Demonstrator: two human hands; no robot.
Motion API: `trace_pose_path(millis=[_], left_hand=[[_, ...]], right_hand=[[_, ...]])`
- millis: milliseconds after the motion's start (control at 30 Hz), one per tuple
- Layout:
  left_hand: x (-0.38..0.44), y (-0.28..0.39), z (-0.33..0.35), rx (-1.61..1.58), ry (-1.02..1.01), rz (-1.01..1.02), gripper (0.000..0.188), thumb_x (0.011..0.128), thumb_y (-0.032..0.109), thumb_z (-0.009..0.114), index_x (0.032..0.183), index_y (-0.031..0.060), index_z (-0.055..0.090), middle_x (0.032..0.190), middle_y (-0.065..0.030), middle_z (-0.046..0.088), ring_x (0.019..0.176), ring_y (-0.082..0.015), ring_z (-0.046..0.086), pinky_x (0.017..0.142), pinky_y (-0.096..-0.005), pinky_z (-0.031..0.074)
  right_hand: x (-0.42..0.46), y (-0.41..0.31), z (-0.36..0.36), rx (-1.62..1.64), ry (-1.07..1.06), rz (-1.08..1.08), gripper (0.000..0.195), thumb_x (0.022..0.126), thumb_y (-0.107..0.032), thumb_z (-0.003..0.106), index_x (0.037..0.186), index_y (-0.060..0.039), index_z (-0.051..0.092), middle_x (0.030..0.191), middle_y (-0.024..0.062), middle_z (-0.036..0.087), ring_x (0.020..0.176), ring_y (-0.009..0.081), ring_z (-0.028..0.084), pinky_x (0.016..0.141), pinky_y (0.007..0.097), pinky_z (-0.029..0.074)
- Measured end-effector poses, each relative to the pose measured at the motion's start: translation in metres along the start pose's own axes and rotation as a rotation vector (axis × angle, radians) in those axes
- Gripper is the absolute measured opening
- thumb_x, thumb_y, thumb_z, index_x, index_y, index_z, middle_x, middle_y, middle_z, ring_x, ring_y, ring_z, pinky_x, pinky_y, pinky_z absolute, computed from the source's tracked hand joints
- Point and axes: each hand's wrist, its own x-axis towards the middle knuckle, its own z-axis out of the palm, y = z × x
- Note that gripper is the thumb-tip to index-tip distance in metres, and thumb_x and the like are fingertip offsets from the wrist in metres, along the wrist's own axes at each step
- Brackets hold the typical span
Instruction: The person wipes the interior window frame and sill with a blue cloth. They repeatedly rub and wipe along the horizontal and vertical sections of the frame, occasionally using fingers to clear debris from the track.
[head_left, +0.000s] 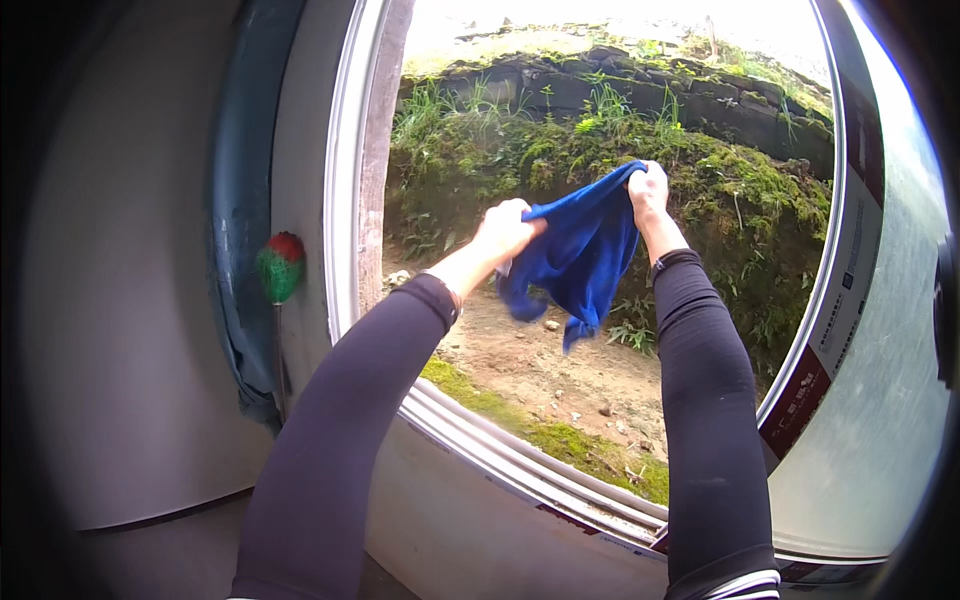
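Note:
A blue cloth (589, 240) hangs between my two hands in the opening of a window, with the outdoors behind it. My left hand (508, 229) grips its upper left edge, and a little blur shows at the fingers. Higher up, my right hand (648, 191) clutches the cloth's upper right corner. The fabric droops in folds, and its lower ends hang loose and blurred. Both my arms reach forward over the sill in dark sleeves.
The white window frame (341, 195) surrounds the opening, with its sill track (525, 457) below. At right stands a glass pane (877, 360) edged with printed tape. A red and green brush head (281, 266) on a stick leans at left, near a blue curtain (240, 187). Outside rises a mossy bank (480, 161).

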Motion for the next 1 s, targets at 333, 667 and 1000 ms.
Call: trace_pose_path(millis=[333,667,1000], left_hand=[[-0.06,-0.003,0.019,-0.349,-0.437,-0.315,0.062,0.085,0.048,0.067,0.123,0.0008,0.055,0.114,-0.015,0.063,0.082,-0.021,0.068,0.067,-0.0371,0.055],[-0.035,-0.01,0.051,-0.349,-0.385,-0.149,0.047,0.085,0.033,0.07,0.115,-0.0012,0.063,0.098,-0.0126,0.07,0.088,-0.0191,0.066,0.084,-0.0323,0.05],[-0.034,-0.075,-0.053,0.354,0.021,-0.432,0.041,0.091,0.037,0.048,0.093,-0.0005,0.064,0.086,-0.0183,0.069,0.085,-0.0312,0.068,0.073,-0.0443,0.054]], right_hand=[[-0.018,-0.091,0.001,1.12,-0.321,0.535,0.027,0.094,-0.016,0.043,0.096,0.0032,0.062,0.097,0.0187,0.068,0.085,0.031,0.068,0.082,0.0411,0.057],[-0.028,-0.122,-0.026,1.134,-0.186,0.48,0.023,0.086,-0.004,0.043,0.096,0.0047,0.062,0.089,0.0179,0.069,0.079,0.0294,0.068,0.075,0.0389,0.058],[-0.062,-0.042,0.006,0.153,-0.408,0.411,0.028,0.092,-0.02,0.043,0.099,-0.0031,0.064,0.086,0.0111,0.067,0.069,0.0227,0.067,0.062,0.0377,0.057]])
